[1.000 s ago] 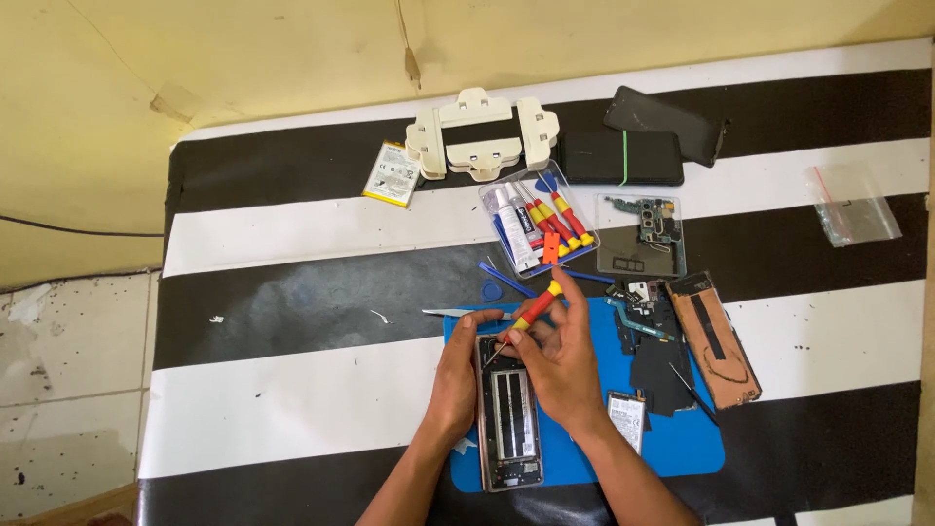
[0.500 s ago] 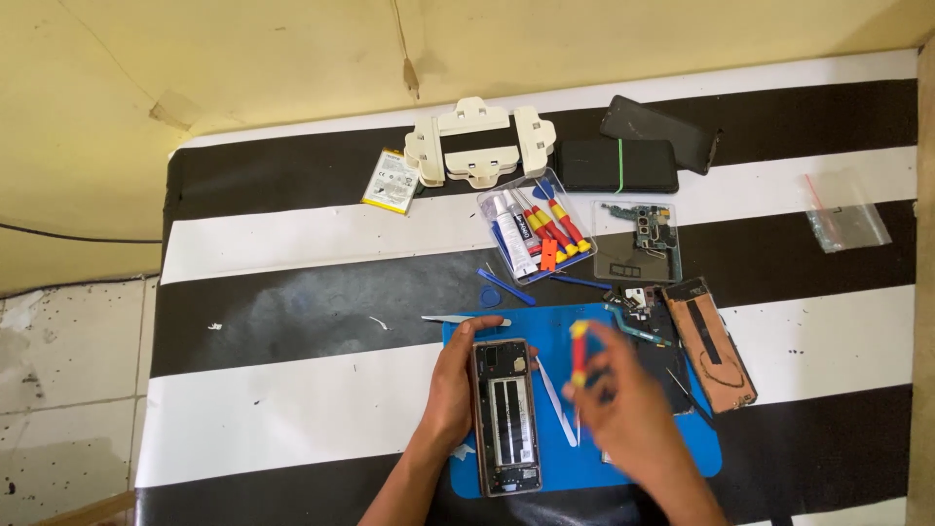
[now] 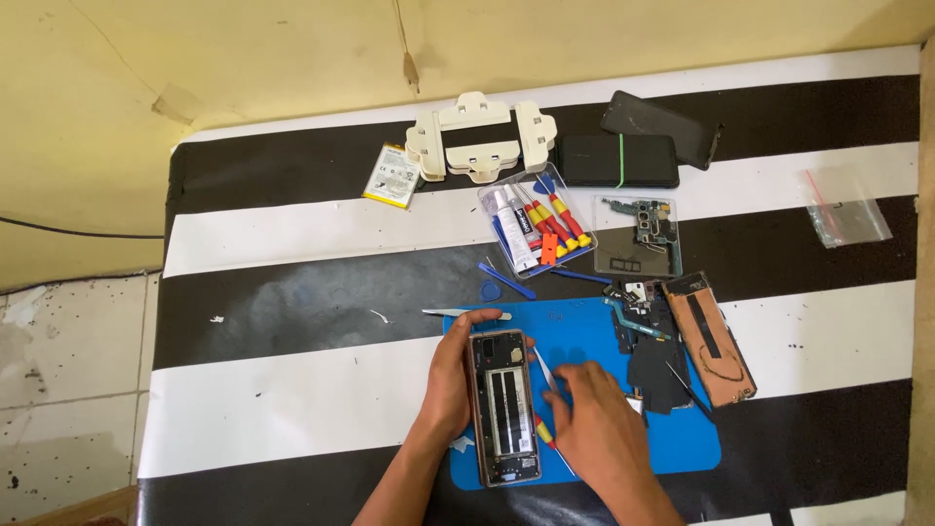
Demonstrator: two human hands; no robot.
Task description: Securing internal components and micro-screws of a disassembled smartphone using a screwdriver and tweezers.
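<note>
An opened phone [image 3: 502,407] with its insides showing lies on a blue mat [image 3: 682,443]. My left hand [image 3: 451,380] grips the phone's left edge and top corner. My right hand [image 3: 602,429] rests palm down on the mat just right of the phone. Its fingertips touch silver tweezers [image 3: 543,368]. A red and yellow screwdriver [image 3: 540,429] lies flat between the phone and that hand, by the thumb.
The striped black and white cloth [image 3: 292,390] holds a clear case of screwdrivers [image 3: 536,229], blue pry tools [image 3: 502,282], a second pair of tweezers [image 3: 467,314], a circuit board [image 3: 638,239], a copper-coloured back cover [image 3: 711,336], black parts [image 3: 651,365], two dark phones [image 3: 618,161], a cream jig [image 3: 482,136], a battery [image 3: 392,175] and a plastic bag [image 3: 847,219].
My right hand lifted the screwdriver off the phone's top, swung it right and laid it down beside the phone. It now rests low by the tweezers. My left hand stayed on the phone.
</note>
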